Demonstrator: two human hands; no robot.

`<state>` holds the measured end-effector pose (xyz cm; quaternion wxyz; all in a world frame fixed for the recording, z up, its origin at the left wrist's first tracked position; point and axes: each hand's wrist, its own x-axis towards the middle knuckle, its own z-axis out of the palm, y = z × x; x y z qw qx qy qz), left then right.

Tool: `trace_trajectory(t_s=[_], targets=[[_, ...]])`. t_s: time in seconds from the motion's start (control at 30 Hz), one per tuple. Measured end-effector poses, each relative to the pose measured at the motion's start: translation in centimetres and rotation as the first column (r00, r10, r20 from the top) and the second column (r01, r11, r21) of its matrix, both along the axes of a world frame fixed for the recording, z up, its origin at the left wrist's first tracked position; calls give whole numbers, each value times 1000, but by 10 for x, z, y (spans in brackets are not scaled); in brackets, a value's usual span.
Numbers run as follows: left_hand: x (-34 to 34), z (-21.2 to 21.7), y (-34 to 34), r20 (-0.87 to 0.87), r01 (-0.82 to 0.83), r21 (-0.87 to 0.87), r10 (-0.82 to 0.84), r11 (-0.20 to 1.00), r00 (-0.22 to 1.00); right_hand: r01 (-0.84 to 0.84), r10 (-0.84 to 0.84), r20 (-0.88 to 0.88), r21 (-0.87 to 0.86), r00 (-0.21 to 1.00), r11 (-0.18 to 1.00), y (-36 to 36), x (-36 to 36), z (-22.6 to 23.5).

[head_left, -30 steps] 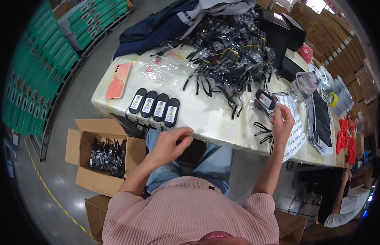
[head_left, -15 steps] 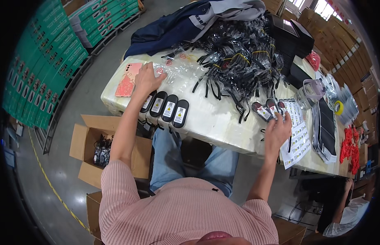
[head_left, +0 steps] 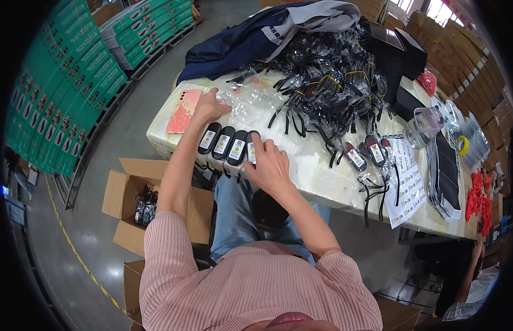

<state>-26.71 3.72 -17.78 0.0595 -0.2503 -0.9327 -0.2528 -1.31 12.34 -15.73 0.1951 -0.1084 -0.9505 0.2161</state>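
Note:
Four black oval devices with white labels stand in a row near the table's front edge, among them the leftmost device (head_left: 209,138). My right hand (head_left: 272,168) grips the rightmost device (head_left: 251,148), thumb at its lower left side and index finger over its top; the hand partly covers it. Beyond the row, my left hand (head_left: 210,108) rests with thumb and finger apart, holding nothing I can see. It lies between a pink phone (head_left: 183,113) and some clear plastic bags (head_left: 251,99). On the right are bagged dark devices (head_left: 355,156) with black straps, beside a sticker sheet (head_left: 406,193).
A heap of bagged black straps (head_left: 334,83) fills the table's far middle, with a dark blue jacket (head_left: 229,49) behind it. A clear jug (head_left: 423,127) stands at right. An open cardboard box (head_left: 198,212) sits below on the left. Green cartons (head_left: 58,94) are stacked beyond.
My right hand has moved left from the bagged devices to the rightmost device of the row. The bagged devices' straps now hang over the table edge. My left hand stays near the phone.

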Motion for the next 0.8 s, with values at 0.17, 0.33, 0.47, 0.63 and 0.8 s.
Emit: trace_trajectory(t_s=[0.17, 0.33, 0.47, 0.63, 0.8], targets=[[9, 23, -13, 235, 51, 282, -121, 958, 964, 84, -88, -60, -62, 994, 994, 28, 3, -19], [56, 55, -33, 281, 46, 702, -336, 710, 899, -147, 13, -249, -531, 968, 834, 68, 20, -23], [90, 72, -38, 294, 60, 766, -431, 640, 853, -299, 6, -307, -922, 952, 247, 65, 31, 0], [114, 81, -35, 354, 54, 819, -577, 571, 736, -417, 66, -412, -890, 909, 186, 56, 34, 18], [127, 83, -22, 388, 177, 758, -652, 628, 651, -436, 233, -374, -835, 897, 337, 71, 35, 32]])
